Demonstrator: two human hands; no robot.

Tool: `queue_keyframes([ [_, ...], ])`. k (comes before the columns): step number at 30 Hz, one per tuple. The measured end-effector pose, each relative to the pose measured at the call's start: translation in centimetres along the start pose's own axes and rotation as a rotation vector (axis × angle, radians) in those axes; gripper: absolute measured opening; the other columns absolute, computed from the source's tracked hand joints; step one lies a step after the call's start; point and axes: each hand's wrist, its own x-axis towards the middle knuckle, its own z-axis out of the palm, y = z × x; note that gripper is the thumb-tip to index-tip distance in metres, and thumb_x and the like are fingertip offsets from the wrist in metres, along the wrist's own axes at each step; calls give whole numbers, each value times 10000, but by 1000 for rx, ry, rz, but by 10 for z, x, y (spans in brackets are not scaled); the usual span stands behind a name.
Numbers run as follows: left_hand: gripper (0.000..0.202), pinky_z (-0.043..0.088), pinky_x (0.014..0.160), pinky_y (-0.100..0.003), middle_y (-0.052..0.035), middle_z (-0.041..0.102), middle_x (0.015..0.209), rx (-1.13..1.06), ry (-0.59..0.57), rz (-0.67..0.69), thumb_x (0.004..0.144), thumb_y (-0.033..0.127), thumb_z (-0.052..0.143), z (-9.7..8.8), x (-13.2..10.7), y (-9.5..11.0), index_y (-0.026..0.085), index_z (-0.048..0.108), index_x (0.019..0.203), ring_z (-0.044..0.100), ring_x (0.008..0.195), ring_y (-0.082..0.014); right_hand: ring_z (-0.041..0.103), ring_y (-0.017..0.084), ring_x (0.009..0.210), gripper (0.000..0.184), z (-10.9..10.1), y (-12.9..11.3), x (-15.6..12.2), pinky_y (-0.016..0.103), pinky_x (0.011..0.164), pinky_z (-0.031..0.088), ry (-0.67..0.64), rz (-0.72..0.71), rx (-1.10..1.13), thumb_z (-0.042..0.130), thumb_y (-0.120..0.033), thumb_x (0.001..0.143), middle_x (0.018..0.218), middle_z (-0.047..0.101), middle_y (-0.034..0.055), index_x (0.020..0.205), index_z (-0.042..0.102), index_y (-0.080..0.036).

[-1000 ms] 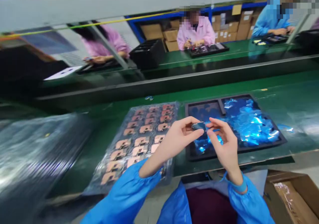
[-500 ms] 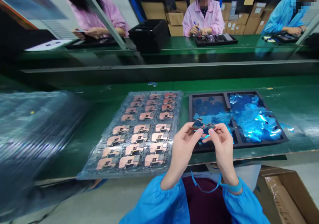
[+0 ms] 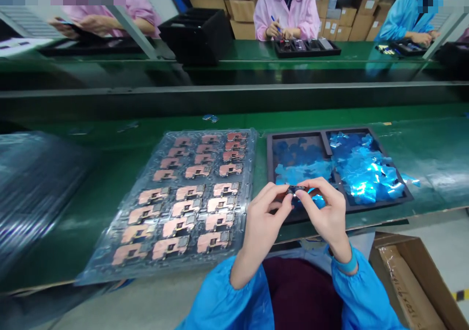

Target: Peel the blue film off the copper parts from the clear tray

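My left hand (image 3: 264, 218) and my right hand (image 3: 327, 211) pinch a small dark circuit board (image 3: 295, 189) between thumbs and fingertips, one at each end. Fingers cover much of it, so its exact shape is hidden. Both hands are above the near edge of a black two-compartment tray (image 3: 270, 161), which holds loose pieces of shiny blue film (image 3: 366, 173). Left of my hands lies a clear plastic tray (image 3: 250, 173) with rows of copper-coloured circuit boards (image 3: 179, 226) in its pockets.
A stack of clear plastic trays (image 3: 32, 188) stands at the far left. An open cardboard box (image 3: 410, 281) is on the floor at right. Across a raised bar (image 3: 220, 88), people in pink and blue sleeves work over black trays (image 3: 308, 51).
My view has shifted, so the trays appear further left. The circuit board has turned to a narrower, edge-on look, and my hands have drawn closer together around it.
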Motion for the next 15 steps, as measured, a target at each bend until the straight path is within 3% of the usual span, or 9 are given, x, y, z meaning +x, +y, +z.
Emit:
queue_keyframes([
  [4,138,629,695,-219,-10,624,898,94,-32,57,978,332,721,-2,2,-3,233,809,1016,688,795,-155,734,184,808,184,-2,6,-2,315,722,611,-1,-5,-25,644,-252,1046,878,794,41,935,790,-233],
  [10,120,581,643,-192,2,612,838,132,-34,75,962,298,720,-4,2,-6,228,807,1006,656,734,-137,740,193,817,134,-6,14,-3,318,727,620,-44,-3,-60,706,-309,1017,913,812,45,944,792,-235],
  [15,122,601,652,-199,-3,632,836,79,-23,51,941,317,745,-4,-1,-10,215,803,977,677,741,-144,741,178,788,282,-3,16,-4,310,742,611,-56,53,-75,566,-320,1097,870,787,32,935,776,-222],
])
